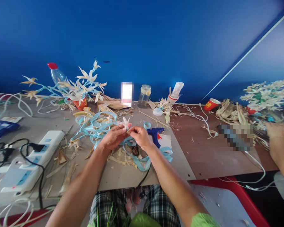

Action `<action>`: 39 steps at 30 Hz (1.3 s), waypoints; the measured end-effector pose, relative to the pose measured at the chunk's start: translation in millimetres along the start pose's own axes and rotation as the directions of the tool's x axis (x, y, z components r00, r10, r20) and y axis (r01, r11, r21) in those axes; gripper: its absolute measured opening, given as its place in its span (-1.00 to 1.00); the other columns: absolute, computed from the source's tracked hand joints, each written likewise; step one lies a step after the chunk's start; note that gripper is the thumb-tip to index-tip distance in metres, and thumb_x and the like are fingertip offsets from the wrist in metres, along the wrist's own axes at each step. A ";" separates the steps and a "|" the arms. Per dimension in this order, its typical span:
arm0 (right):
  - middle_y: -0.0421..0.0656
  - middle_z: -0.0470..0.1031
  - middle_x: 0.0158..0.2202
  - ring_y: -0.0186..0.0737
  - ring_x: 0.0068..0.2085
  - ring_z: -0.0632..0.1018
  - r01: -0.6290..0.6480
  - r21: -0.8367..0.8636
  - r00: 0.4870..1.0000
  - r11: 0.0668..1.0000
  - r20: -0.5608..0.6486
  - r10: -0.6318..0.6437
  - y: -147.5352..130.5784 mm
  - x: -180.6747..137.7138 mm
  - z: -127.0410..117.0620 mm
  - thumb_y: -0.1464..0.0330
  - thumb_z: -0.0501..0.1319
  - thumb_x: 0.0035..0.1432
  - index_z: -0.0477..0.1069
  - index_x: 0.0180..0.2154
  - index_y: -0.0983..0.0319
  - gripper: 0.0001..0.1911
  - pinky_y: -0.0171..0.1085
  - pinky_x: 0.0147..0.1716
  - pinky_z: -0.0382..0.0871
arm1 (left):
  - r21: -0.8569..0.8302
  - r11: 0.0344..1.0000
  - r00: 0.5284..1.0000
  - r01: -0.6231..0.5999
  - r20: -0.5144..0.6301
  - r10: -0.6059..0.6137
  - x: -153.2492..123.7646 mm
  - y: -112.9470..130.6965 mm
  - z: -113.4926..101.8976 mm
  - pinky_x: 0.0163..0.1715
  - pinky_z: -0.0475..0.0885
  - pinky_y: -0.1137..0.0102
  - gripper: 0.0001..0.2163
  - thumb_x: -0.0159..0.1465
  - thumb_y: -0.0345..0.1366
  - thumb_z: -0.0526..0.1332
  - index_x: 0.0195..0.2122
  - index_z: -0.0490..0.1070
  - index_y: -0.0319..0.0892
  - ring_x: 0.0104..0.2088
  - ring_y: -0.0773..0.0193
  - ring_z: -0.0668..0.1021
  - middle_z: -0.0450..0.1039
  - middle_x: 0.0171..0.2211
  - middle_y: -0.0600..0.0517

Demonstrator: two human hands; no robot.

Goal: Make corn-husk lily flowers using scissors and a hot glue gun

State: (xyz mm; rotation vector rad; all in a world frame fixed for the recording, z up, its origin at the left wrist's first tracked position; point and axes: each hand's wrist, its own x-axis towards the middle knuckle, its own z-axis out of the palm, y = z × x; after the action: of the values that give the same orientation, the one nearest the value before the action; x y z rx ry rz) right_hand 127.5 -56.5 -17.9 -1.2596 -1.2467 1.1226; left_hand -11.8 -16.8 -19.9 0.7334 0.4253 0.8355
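Near the middle of the table, a small pale flower, apparently of dried husk (pixel 126 121), points upward between my hands. My left hand (pixel 114 136) is closed, its fingers pinching the flower's base from the left. From the other side, my right hand (pixel 141 136) pinches the same base, where a bit of light blue shows. The fingers hide the stem. A tangle of light blue ribbon (pixel 94 124) lies left of and behind my hands, and more blue ribbon curls beneath them. Just right of my right hand rests a blue glue gun (pixel 154 135).
Husk flowers on blue stems stand in a red cup (pixel 81 103) at back left. A white power strip (pixel 35 164) with black cords lies front left. Behind are a glass jar (pixel 144 97) and a tipped red cup (pixel 211 104). A co-worker's hand (pixel 278 130) is far right.
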 end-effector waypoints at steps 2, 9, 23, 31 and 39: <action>-0.32 0.24 -0.62 -0.45 -0.56 0.17 -0.038 0.109 0.999 0.993 0.036 0.034 0.3 1.0 -0.5 0.24 0.22 -0.13 0.37 -0.53 0.28 -0.79 -0.40 -0.53 0.07 | 0.018 1.000 1.000 -0.019 -0.021 0.020 -0.1 -0.7 -0.1 -0.21 0.38 0.40 -0.91 -0.02 -0.44 0.37 -0.46 0.51 -0.27 -0.35 0.34 0.51 0.52 -0.32 -0.04; -0.32 0.27 -0.63 -0.45 -0.57 0.17 -0.111 0.019 0.994 0.994 0.021 0.111 3.3 4.9 -6.6 0.21 0.27 -0.15 0.43 -0.50 0.29 -0.75 -0.39 -0.57 0.02 | 0.176 0.983 0.994 -0.058 -0.084 0.073 4.6 -2.6 -0.7 -0.36 0.35 0.45 -0.85 -0.02 -0.33 0.38 -0.47 0.48 -0.29 -0.55 0.46 0.38 0.40 -0.54 0.07; -0.29 0.35 -0.55 -0.43 -0.52 0.27 -0.101 -0.136 0.995 0.986 -0.036 0.097 6.6 7.0 -12.6 0.26 0.27 -0.16 0.39 -0.48 0.28 -0.79 -0.38 -0.51 0.12 | 0.481 0.877 0.988 -0.013 -0.129 0.085 7.6 -1.7 -7.3 -0.54 0.21 0.46 -0.67 0.09 -0.11 0.27 -0.66 0.35 -0.25 -0.68 0.44 0.26 0.18 -0.76 0.12; -0.32 0.30 -0.58 -0.45 -0.54 0.24 -0.115 0.045 0.993 0.992 0.034 0.113 0.7 4.3 -13.5 0.25 0.29 -0.16 0.36 -0.47 0.27 -0.76 -0.39 -0.51 0.08 | 0.534 0.844 0.976 -0.055 -0.148 0.158 5.3 2.3 -0.5 -0.50 0.29 0.44 -0.69 0.08 -0.10 0.27 -0.64 0.33 -0.22 -0.70 0.43 0.28 0.16 -0.80 0.15; -0.37 0.22 -0.69 -0.50 -0.64 0.16 -0.247 0.250 0.969 0.936 0.045 0.244 4.5 6.6 -10.4 0.21 0.36 -0.27 0.35 -0.53 0.26 -0.70 -0.38 -0.62 -0.05 | 0.657 0.754 0.990 0.004 -0.109 0.091 4.9 1.9 -1.6 -0.61 0.14 0.48 -0.70 0.10 -0.14 0.22 -0.64 0.25 -0.21 -0.71 0.46 0.21 0.08 -0.81 0.19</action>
State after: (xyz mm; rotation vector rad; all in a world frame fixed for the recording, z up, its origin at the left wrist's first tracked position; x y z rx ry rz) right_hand 138.4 -50.2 -21.4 -1.2350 -0.9354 1.4239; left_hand -10.8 -11.4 -19.9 1.3527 0.8530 0.7785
